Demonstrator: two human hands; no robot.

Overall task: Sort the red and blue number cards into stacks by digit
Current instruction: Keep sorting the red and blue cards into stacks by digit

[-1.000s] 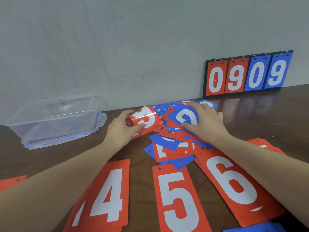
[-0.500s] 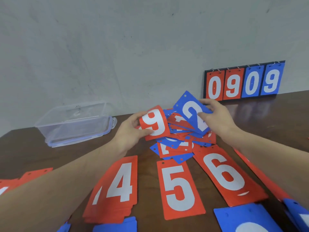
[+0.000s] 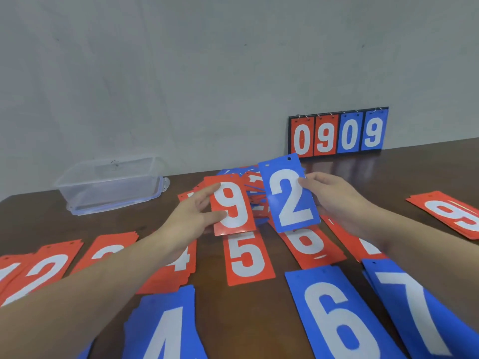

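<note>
Pinching a red 9 card [image 3: 234,207] by its left edge, the left hand [image 3: 191,216] held it upright between thumb and fingers, face toward the camera. The right hand [image 3: 337,200] had a matching grip on a blue 2 card [image 3: 289,194], thumb on its face and fingers behind its right edge. Both cards were lifted clear of the counter [image 3: 259,307], side by side and just above the unsorted pile [image 3: 248,182] of mixed red and blue cards behind them.

Sorted stacks lay around the near part of the counter: a red 2 stack [image 3: 44,273] at far left, a red 5 stack [image 3: 246,257], a red 6 stack [image 3: 311,244] partly hidden under the held 2, and a red 9 stack [image 3: 451,215] at far right. Nearer the camera sat a blue 4 stack [image 3: 166,325], a blue 6 stack [image 3: 334,314] and a blue 7 stack [image 3: 414,301]. No blue 2 stack was in view.

Judging by this layout, the sort looked well advanced but unfinished: the pile remained to be cleared, and the two held cards were not yet placed. A clear plastic container [image 3: 111,182] and a flip scoreboard [image 3: 338,133] reading 0909 stood at the back.
</note>
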